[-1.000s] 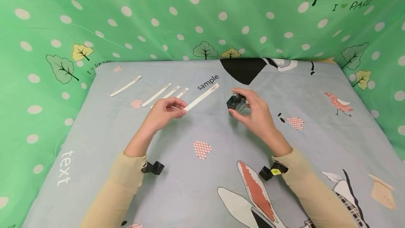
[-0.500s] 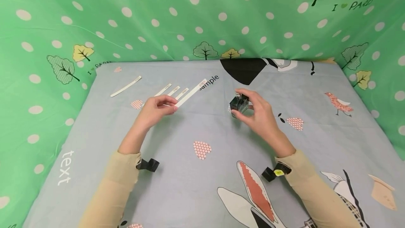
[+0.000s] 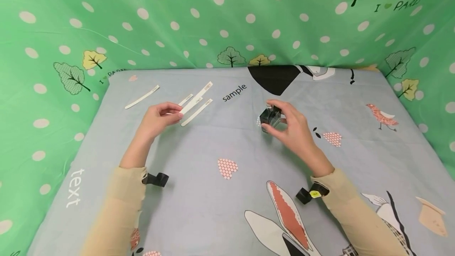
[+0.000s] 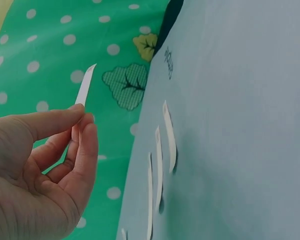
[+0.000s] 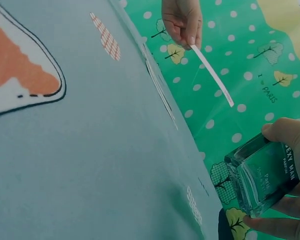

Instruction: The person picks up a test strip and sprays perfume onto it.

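Observation:
My left hand [image 3: 161,114] pinches one end of a white paper strip [image 3: 196,98] between thumb and fingers and holds it off the table; the same strip [image 4: 83,97] shows in the left wrist view and again as a strip [image 5: 212,75] in the right wrist view. My right hand [image 3: 289,125] grips a small square glass perfume bottle [image 3: 270,117], dark-looking from the head view and clear green-tinted as the bottle [image 5: 262,175] close up. The bottle is near the table's middle, right of the strip.
Several more white strips [image 3: 197,112] lie on the grey printed cloth [image 3: 227,208] under and behind my left hand, one strip [image 3: 141,97] apart at the far left. Green dotted fabric [image 3: 227,15] walls the table at back and sides.
My left hand has carried the strip leftward and back, away from the bottle, over the strips lying on the cloth. My right hand with the bottle has barely shifted.

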Motion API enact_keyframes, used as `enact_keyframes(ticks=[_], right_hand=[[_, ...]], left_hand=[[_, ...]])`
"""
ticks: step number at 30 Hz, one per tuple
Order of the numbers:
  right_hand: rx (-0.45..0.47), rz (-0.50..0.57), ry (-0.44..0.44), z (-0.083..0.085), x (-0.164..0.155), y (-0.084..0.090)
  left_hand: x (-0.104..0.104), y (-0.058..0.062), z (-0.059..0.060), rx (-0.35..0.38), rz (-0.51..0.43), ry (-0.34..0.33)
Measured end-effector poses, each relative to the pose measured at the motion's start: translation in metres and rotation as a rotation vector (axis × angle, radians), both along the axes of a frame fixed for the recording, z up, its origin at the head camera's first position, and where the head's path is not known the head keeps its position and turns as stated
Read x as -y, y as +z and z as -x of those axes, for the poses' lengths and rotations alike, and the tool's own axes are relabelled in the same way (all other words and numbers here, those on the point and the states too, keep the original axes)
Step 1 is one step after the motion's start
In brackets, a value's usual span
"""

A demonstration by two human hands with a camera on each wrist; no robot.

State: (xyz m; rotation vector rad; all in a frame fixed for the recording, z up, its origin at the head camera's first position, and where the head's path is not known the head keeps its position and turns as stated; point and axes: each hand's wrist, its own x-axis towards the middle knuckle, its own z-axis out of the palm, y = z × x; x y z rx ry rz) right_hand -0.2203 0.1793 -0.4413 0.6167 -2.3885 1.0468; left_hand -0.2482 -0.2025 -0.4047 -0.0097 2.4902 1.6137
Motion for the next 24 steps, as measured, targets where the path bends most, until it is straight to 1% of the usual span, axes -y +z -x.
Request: enact_keyframes(ticks=[3, 6, 10, 16, 19, 24], right_hand=[[-0.001, 0.002, 0.004, 0.000, 0.000, 0.000], [0.001, 0.003, 0.005, 0.000, -0.001, -0.001], [0.009, 0.004, 0.004, 0.000, -0.001, -0.001], [0.018, 0.005, 0.002, 0.000, -0.003, -0.004], [0.020, 0.004, 0.000, 0.000, -0.003, -0.005], [0.020, -0.003, -0.003, 0.000, -0.004, -0.006]], left_hand=[[0.010, -0.002, 0.004, -0.011, -0.006, 0.017], [0.021, -0.006, 0.010, -0.003, -0.003, 0.039], [0.035, -0.011, 0.016, 0.031, -0.009, 0.078], [0.052, -0.018, 0.025, 0.086, 0.008, 0.139], [0.057, -0.020, 0.031, 0.106, 0.026, 0.152], [0.063, -0.024, 0.040, 0.140, 0.012, 0.168]])
